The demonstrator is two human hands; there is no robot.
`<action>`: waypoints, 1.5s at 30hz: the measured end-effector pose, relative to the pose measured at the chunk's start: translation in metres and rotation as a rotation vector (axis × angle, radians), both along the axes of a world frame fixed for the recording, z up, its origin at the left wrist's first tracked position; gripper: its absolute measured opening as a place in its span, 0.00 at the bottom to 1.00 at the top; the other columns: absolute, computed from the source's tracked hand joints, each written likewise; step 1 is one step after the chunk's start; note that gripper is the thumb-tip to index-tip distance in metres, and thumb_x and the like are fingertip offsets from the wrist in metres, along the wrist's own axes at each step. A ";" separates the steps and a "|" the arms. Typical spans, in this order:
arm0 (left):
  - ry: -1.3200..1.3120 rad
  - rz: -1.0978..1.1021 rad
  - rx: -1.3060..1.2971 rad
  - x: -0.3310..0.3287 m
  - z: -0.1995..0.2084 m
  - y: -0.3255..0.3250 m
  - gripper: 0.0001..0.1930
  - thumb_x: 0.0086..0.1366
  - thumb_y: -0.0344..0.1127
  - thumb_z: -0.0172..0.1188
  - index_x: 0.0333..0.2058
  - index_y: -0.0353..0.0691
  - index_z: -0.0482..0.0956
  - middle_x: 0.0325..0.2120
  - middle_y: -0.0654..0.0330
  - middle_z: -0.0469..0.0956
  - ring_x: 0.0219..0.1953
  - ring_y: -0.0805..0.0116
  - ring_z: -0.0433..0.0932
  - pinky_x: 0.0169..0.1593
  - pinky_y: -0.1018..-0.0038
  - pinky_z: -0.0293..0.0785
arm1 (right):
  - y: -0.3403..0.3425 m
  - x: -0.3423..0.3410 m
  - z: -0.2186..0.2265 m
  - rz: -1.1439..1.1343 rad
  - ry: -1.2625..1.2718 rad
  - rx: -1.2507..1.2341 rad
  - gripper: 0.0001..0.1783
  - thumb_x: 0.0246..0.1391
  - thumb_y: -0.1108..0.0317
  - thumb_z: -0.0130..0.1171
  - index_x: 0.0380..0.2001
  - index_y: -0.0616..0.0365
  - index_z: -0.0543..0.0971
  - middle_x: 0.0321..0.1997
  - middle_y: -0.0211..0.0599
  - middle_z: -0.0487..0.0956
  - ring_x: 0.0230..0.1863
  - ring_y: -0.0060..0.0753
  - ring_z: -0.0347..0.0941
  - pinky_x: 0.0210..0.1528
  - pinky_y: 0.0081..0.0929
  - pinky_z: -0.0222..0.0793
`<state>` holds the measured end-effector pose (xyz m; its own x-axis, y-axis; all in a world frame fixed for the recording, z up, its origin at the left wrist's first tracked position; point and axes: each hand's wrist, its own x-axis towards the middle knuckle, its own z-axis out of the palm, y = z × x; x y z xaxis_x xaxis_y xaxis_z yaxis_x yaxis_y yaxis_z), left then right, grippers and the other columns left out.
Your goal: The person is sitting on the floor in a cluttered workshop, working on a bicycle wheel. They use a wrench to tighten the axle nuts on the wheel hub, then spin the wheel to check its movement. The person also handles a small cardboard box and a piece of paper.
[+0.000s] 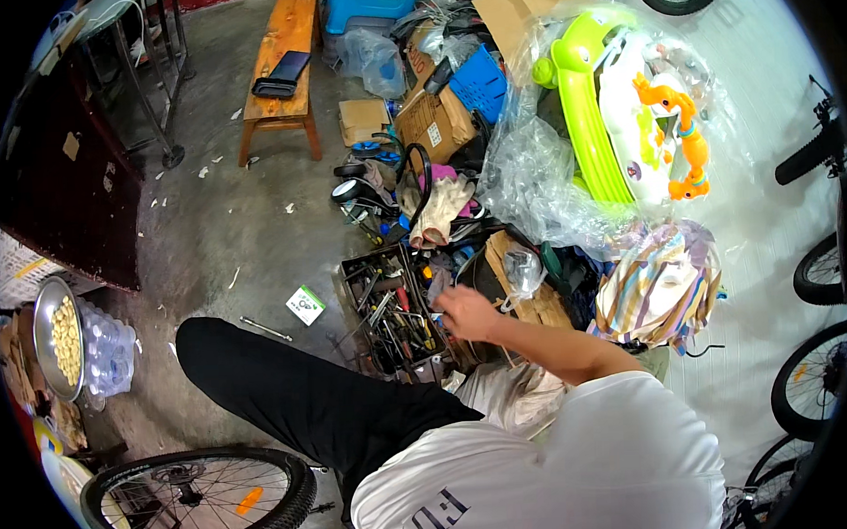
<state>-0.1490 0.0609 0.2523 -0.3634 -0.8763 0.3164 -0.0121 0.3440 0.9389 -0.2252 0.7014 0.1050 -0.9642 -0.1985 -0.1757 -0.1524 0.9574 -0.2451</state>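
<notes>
My right hand (466,313) is over the right edge of an open toolbox (349,265), its bare arm coming in from the white sleeve on the right. The fingers are bent and drawn together; whatever they hold, if anything, is hidden beneath them. Inside the box lies a jumble of metal hand tools, among them a screwdriver with a red handle (402,300). Pale work gloves (443,208) rest on the pile just beyond. My left hand is out of the picture.
My black-trousered leg (288,381) stretches left, above a bicycle wheel (198,496). On the floor lie a small white-and-green box (305,305) and a metal rod (265,329). A wooden bench (290,36) stands far off; a plastic-wrapped green toy (591,119) is at right.
</notes>
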 end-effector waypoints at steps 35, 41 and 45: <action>-0.090 -0.030 -0.003 -0.009 0.010 0.013 0.34 0.66 0.45 0.60 0.65 0.34 0.59 0.61 0.43 0.65 0.58 0.51 0.70 0.58 0.52 0.69 | -0.021 -0.163 0.111 -0.170 0.727 -0.052 0.22 0.48 0.72 0.61 0.50 0.55 0.76 0.44 0.45 0.71 0.44 0.50 0.70 0.45 0.42 0.65; -0.353 0.100 -0.199 0.008 -0.011 -0.005 0.32 0.73 0.57 0.38 0.68 0.43 0.58 0.66 0.47 0.58 0.65 0.47 0.64 0.63 0.49 0.69 | -0.056 -0.168 0.045 -0.082 0.326 -0.225 0.21 0.52 0.70 0.60 0.51 0.56 0.72 0.49 0.45 0.69 0.48 0.53 0.71 0.47 0.44 0.68; -0.236 0.052 0.012 0.010 -0.010 -0.005 0.33 0.73 0.57 0.41 0.68 0.41 0.58 0.67 0.49 0.55 0.66 0.48 0.64 0.62 0.49 0.70 | -0.067 -0.142 -0.008 -0.109 0.013 -0.241 0.20 0.54 0.68 0.58 0.51 0.57 0.71 0.49 0.48 0.68 0.45 0.56 0.73 0.47 0.48 0.69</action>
